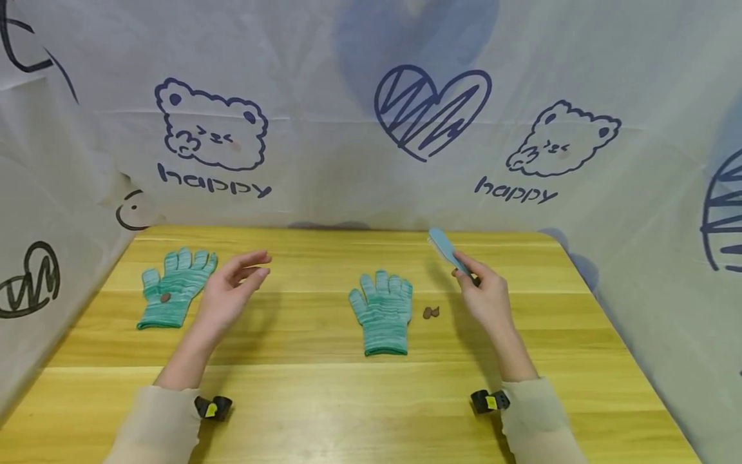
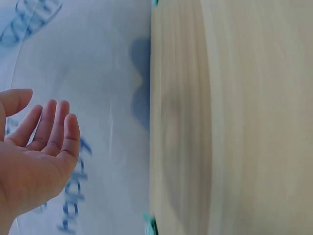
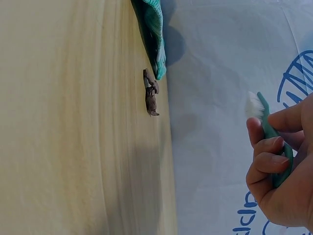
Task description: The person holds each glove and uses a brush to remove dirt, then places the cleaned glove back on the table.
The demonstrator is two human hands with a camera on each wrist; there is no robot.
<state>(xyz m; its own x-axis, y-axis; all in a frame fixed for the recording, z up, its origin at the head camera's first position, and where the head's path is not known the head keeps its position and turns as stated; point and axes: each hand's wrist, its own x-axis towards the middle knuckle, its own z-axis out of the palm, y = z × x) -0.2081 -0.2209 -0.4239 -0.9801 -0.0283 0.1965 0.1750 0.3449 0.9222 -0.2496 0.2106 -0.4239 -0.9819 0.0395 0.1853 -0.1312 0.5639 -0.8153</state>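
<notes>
My right hand grips a light blue brush by its handle, raised over the table. White bristles show on the brush head in the right wrist view, where the fingers wrap the handle. Below and left of that hand lie small brown lumps, beside a green knitted glove spread flat with its fingers pointing away. My left hand hovers with loosely bent fingers and holds nothing. It partly overlaps a second green glove, which has a small brown lump on it.
The wooden table reaches back to a pale cloth sheet with bear and heart drawings, which also hangs at both sides. A black wrist camera is strapped on the left sleeve, another device on the right.
</notes>
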